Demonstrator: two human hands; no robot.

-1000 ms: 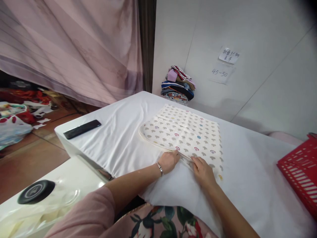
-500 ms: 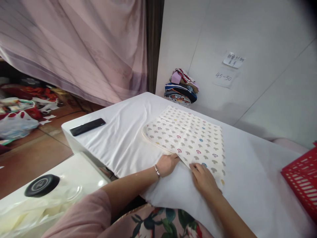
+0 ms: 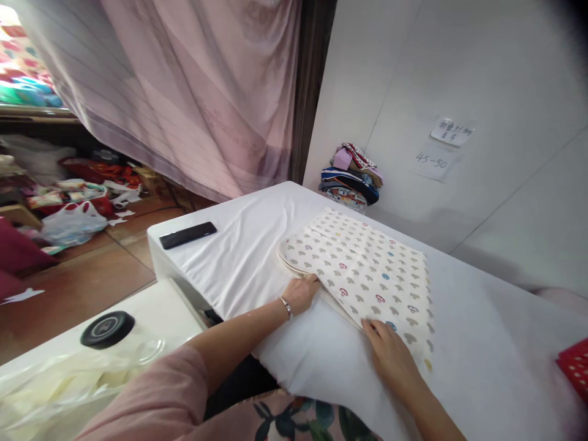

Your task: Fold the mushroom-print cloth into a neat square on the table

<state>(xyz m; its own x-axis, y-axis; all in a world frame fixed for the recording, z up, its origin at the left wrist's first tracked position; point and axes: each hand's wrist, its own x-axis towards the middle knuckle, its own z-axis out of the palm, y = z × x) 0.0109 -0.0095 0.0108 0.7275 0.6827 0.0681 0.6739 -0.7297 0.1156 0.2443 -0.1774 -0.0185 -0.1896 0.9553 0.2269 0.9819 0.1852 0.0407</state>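
Note:
A folded cream cloth [image 3: 367,269], printed with small grey, red and blue mushrooms, lies on the white-covered table [image 3: 478,361]. Its near left corner is rounded, and several layers show along the near edge. My left hand [image 3: 301,293], with a bracelet at the wrist, is closed on that edge, thumb and fingers pinching the layers. Farther right along the same edge, my right hand [image 3: 386,343] also pinches the cloth, its fingers on top and the thumb hidden. Between the two hands the top layer is slightly apart from those beneath.
A black phone [image 3: 188,235] lies at the table's left end. Folded clothes [image 3: 350,177] are stacked by the wall. A red basket [image 3: 574,367] stands at the right. Lower left, a white surface [image 3: 169,312] holds a round black object [image 3: 108,329] and a plastic bag [image 3: 68,392].
My left hand has slid left along the cloth's edge while the right hand stays on it, so they are farther apart. The view has turned left.

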